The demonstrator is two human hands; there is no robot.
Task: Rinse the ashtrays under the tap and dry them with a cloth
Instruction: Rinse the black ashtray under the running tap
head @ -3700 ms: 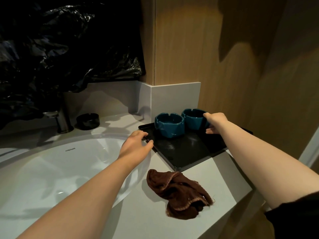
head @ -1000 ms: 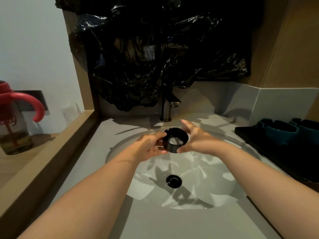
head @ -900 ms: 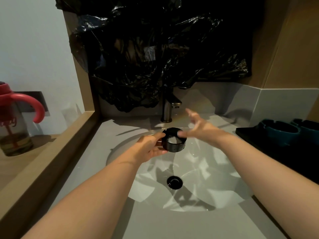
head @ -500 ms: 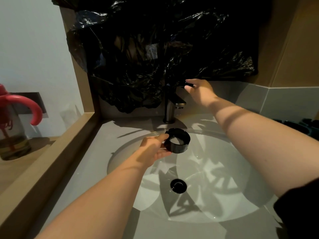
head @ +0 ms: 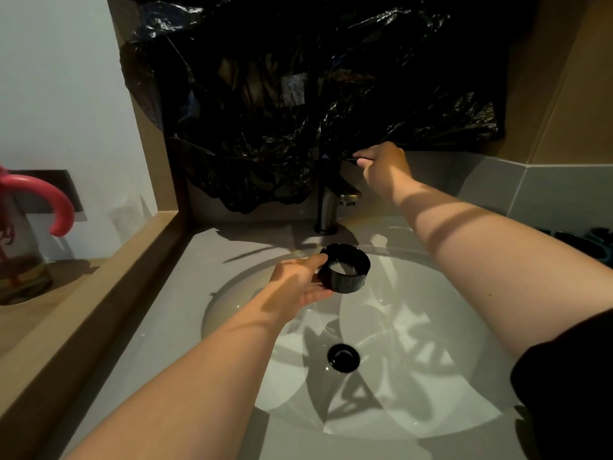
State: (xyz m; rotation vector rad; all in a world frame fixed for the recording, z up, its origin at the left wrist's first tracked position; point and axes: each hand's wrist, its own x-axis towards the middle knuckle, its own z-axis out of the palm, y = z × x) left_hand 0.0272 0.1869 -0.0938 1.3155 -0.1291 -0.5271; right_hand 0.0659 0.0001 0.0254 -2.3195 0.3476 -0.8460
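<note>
Black plastic sheet (head: 298, 94) covers the wall at 12 o'clock, its lower folds hanging behind the tap. One white sink (head: 431, 343) is set in the grey tabletop (head: 212, 257), and both your arms reach over the bowl. One bottle (head: 23, 254) with a red handle stands on the wooden ledge at 9 o'clock.

Your right hand (head: 384, 167) is up at 12 o'clock, fingers curled on the thin lever (head: 354, 159) of the tap (head: 326, 207). Your left hand (head: 295, 280) grasps the black ashtray (head: 345, 267), thumb over the near rim and fingers under it, holding it above the bowl.

Key relation: the ashtray sits at 6 o'clock of the spout, below it and a little toward you, with no water visible. It is round, so it has no long axis; the opening faces up, tipped slightly your way. The left hand is on its 9 o'clock side, and the right hand is the one nearer the tap. My read is that the lever gets lifted next, and the ashtray may need a nudge toward 12 to meet the stream.

Counts:
- Black ashtray: one.
- Teal ashtrays (head: 593, 242): cropped at 3 o'clock, number unclear.
- Tap: one.
- Drain (head: 343, 356): one.
- Cloth: none in view.

There is a pale patch inside the ashtray; I cannot tell what it is.
</note>
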